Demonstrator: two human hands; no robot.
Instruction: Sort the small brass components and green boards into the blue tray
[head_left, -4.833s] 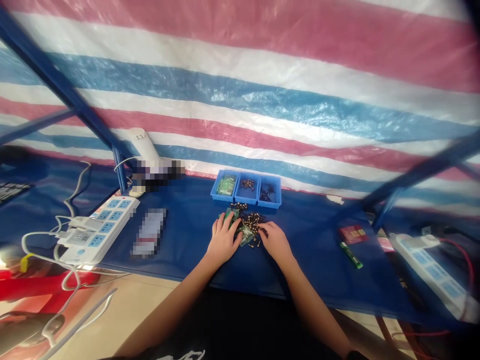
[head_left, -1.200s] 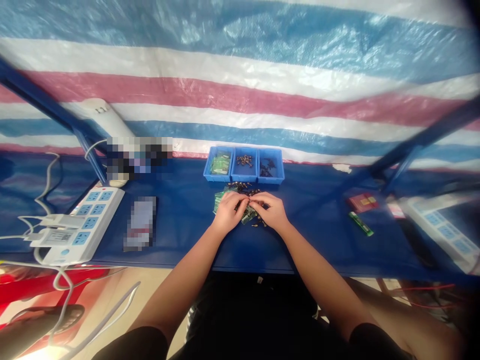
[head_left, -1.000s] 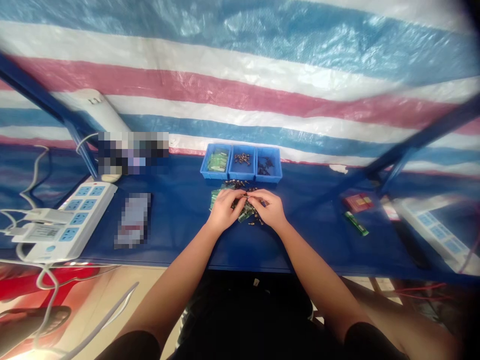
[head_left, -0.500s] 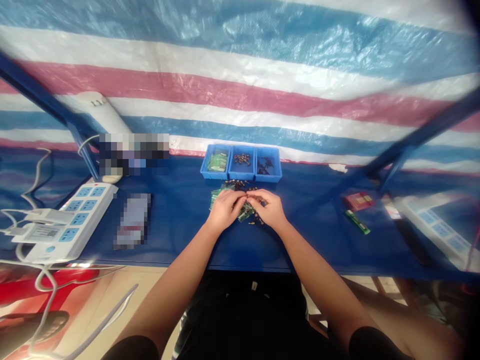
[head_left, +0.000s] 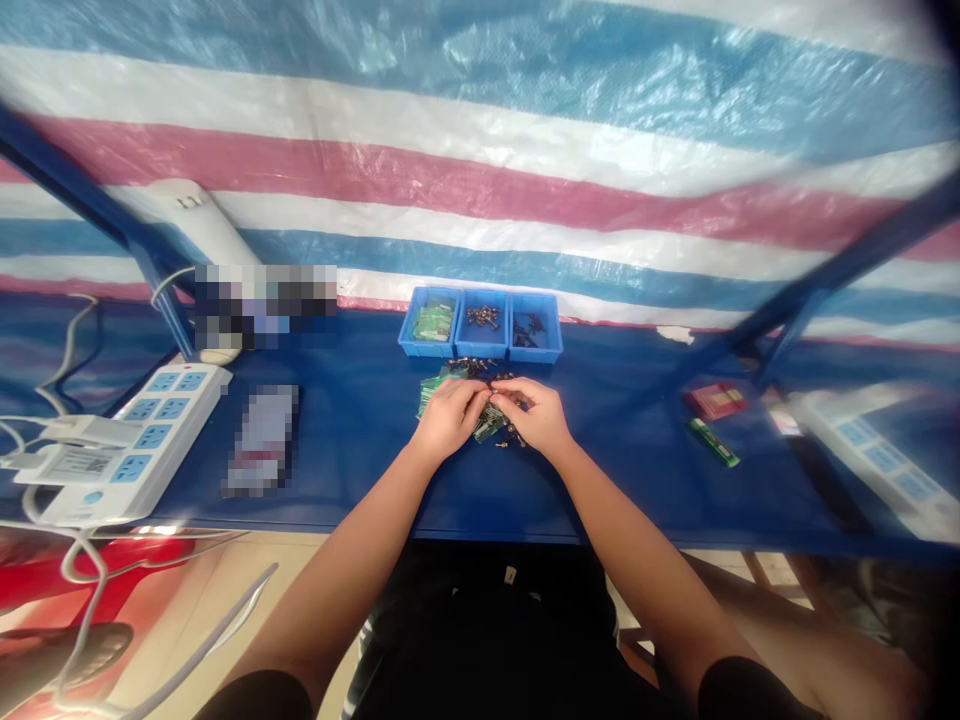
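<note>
My left hand (head_left: 452,412) and my right hand (head_left: 534,412) meet fingertip to fingertip over a mixed pile on the blue table. Both are closed in a pinch; whatever lies between the fingers is too small and covered to name. Under and around them are green-and-clear flat pieces (head_left: 433,385) and small dark and brass-coloured metal parts (head_left: 514,438). Just beyond stand three blue bins side by side: the left bin (head_left: 427,349) holds green flat pieces, the middle bin (head_left: 482,352) small brass-coloured parts, the right bin (head_left: 536,354) thin dark parts.
A white power strip (head_left: 161,440) with plugs and cables lies at the left, beside a blurred-out flat object (head_left: 261,440). On the right are a red box (head_left: 716,400), a green packet (head_left: 712,442) and another power strip (head_left: 885,455). Blue frame bars rise at both sides.
The view has shifted very slightly. My hands stay together over the pile, with hardly any visible movement of the fingers.
</note>
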